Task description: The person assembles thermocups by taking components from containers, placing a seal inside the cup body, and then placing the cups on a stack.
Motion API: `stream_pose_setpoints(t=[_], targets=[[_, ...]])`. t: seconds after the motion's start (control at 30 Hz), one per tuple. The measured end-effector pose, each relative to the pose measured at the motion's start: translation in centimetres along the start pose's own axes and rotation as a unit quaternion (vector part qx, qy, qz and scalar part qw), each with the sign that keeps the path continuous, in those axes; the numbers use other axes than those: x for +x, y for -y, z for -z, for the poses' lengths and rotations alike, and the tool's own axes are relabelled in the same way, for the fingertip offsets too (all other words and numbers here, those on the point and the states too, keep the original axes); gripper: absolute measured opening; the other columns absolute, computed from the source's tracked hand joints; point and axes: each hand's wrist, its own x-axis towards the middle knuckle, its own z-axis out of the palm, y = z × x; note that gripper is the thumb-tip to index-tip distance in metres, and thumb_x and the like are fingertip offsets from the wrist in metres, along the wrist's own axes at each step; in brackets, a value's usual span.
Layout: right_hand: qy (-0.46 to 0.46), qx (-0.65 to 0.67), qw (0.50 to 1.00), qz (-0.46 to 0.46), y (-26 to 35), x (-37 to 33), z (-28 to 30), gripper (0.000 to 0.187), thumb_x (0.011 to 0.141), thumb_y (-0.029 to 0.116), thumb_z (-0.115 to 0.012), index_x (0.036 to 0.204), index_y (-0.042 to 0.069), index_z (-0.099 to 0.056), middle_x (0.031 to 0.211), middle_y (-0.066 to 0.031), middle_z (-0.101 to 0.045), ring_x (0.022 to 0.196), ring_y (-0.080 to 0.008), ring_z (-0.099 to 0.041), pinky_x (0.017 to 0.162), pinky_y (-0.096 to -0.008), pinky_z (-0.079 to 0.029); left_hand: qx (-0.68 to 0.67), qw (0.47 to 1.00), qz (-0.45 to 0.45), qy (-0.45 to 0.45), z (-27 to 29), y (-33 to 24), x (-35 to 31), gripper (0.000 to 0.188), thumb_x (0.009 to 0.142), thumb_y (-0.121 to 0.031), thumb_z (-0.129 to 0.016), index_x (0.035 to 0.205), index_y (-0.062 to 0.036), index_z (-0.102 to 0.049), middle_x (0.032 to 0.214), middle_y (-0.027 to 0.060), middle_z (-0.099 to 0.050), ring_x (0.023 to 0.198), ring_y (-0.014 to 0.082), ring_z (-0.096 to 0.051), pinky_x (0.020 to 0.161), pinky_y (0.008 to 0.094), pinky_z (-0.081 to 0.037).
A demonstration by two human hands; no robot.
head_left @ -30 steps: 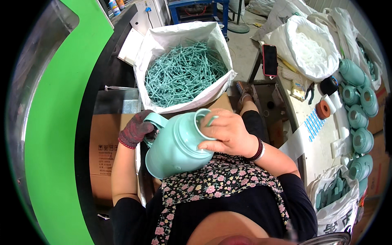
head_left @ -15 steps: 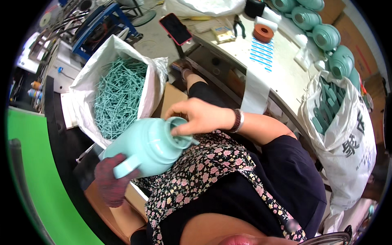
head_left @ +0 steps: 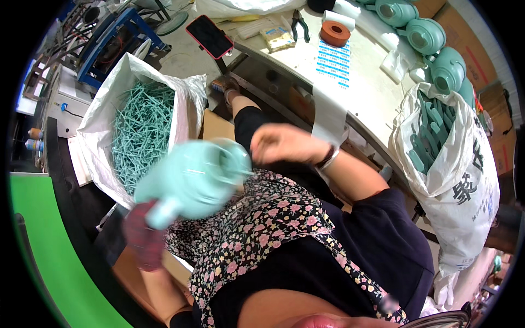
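A glossy mint-green thermos jug shell hangs tilted over my lap, its open mouth facing right; motion blurs it. My left hand, in a dark red knitted glove, is closed on it near the lower end, beside the handle. The gloved fingers behind the jug are partly hidden. Just right of the mouth, apart from it, is my bare right hand, with bracelets at the wrist. Its fingers are curled together, and whatever they may hold is too blurred to make out.
A white sack of thin green plastic sticks stands at left. Another white sack at right holds green handle-like pieces. The table carries a label sheet, brown tape roll, pliers and jug shells. A phone stands at its left end.
My right hand has come out of the jug's mouth and moved right and up. The jug has swung slightly left and up in my left hand. The whole view has shifted a little.
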Motion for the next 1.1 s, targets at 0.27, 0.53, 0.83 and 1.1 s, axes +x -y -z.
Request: stream_pose_setpoints(t=[0.27, 0.53, 0.83, 1.1], targets=[[-0.499, -0.53, 0.68, 0.085, 1.2, -9.6, 20.1, 0.03, 0.077, 0.019, -0.072, 0.103, 0.006, -0.069, 0.111, -0.0116, -0.065, 0.099, -0.0289, -0.06, 0.089, -0.0367, -0.047, -0.215, 0.893, 0.1, -0.382, 6.6, 8.3, 5.9, 0.054, 0.095, -0.039, -0.054, 0.129, 0.0025, -0.044, 0.12, 0.0177, -0.057, 0.107, 0.0285, -0.056, 0.09, 0.0435, -0.047], [-0.512, -0.607, 0.607, -0.033, -1.2, -9.0, 20.1, 0.024, 0.078, 0.025, -0.067, 0.097, 0.013, -0.071, 0.113, -0.0058, -0.065, 0.111, -0.0276, -0.054, 0.094, -0.0409, -0.043, -0.232, 0.876, 0.097, -0.412, 9.1, 9.1, 9.7, 0.047, 0.094, -0.035, -0.056, 0.123, 0.0015, -0.052, 0.12, 0.0195, -0.059, 0.11, 0.0304, -0.058, 0.097, 0.0461, -0.045], [-0.328, -0.335, 0.861, 0.196, 7.2, 0.4, 6.2, 0.019, 0.088, 0.002, -0.061, 0.107, 0.002, -0.063, 0.087, -0.002, -0.062, 0.078, -0.0062, -0.056, 0.073, -0.0203, -0.045, 0.084, 0.911, -0.366, 0.171, -3.7, -5.6, 9.3, 0.016, 0.062, -0.014, -0.058, 0.077, -0.0104, -0.061, 0.071, 0.0054, -0.056, 0.07, 0.0255, -0.055, 0.07, 0.0414, -0.044], [-0.017, -0.226, 0.951, 0.212, 10.2, 9.9, -6.2, 0.046, 0.088, -0.001, -0.058, 0.129, 0.002, -0.038, 0.074, 0.0015, -0.051, 0.068, -0.0053, -0.047, 0.063, -0.0211, -0.041, 0.226, 0.866, -0.314, 0.317, -5.9, -12.9, 8.7, 0.015, 0.073, -0.015, -0.061, 0.078, -0.0059, -0.072, 0.072, 0.0103, -0.065, 0.073, 0.0263, -0.063, 0.06, 0.0347, -0.048]])
